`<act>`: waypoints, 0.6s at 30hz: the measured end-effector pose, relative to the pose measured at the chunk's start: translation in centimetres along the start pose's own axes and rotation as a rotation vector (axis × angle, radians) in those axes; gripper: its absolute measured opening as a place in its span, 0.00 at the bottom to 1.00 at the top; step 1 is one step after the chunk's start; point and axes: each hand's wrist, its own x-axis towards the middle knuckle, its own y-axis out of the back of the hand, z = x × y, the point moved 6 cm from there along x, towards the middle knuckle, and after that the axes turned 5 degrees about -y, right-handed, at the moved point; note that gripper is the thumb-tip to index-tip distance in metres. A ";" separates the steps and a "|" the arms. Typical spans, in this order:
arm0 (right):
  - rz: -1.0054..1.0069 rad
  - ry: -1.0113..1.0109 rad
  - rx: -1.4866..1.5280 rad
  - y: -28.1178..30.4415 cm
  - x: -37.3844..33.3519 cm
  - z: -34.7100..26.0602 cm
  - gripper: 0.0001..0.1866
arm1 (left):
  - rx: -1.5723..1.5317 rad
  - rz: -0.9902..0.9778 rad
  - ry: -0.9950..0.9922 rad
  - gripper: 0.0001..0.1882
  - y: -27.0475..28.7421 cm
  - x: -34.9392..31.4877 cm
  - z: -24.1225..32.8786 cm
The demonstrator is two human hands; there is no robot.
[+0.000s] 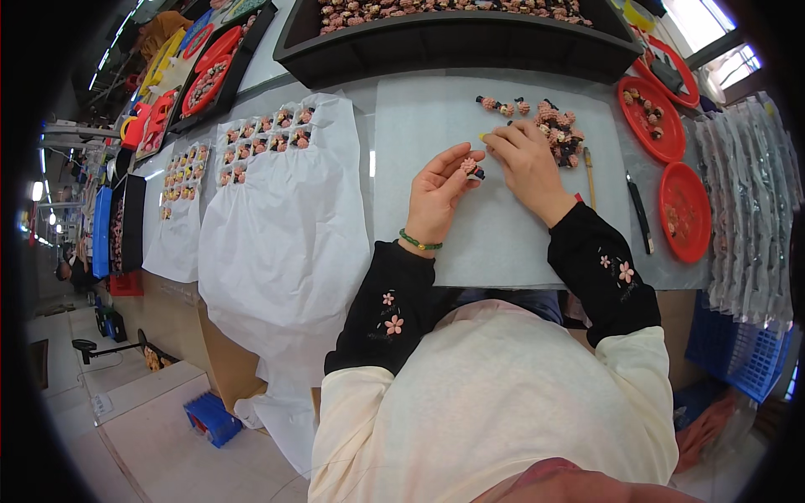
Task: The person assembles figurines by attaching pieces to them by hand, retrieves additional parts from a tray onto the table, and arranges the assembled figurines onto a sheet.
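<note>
Fingers [463, 159] of the left hand [438, 197] pinch a small pink flower [470, 167]; right hand [527, 163] fingers touch it. Red trays [685, 211] hold flowers; black tray [453, 38] is full.

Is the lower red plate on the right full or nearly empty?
Nearly empty: the red plate shows mostly bare red, with a few small pieces at its left side.

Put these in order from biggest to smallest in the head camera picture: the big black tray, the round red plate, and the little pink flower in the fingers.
1. Big black tray
2. Round red plate
3. Little pink flower, pinched in the left hand
</note>
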 end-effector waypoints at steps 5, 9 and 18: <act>0.064 -0.075 0.030 0.8 -0.5 -0.9 0.14 | -0.085 0.003 0.075 0.17 -0.5 0.0 -0.1; -0.039 -0.110 0.031 -0.1 -0.8 -0.2 0.15 | -0.134 0.037 0.092 0.17 -0.5 0.1 -0.1; -0.189 -0.826 1.233 -1.8 -3.8 0.0 0.16 | 0.210 -0.010 0.056 0.13 -1.0 -0.2 -0.7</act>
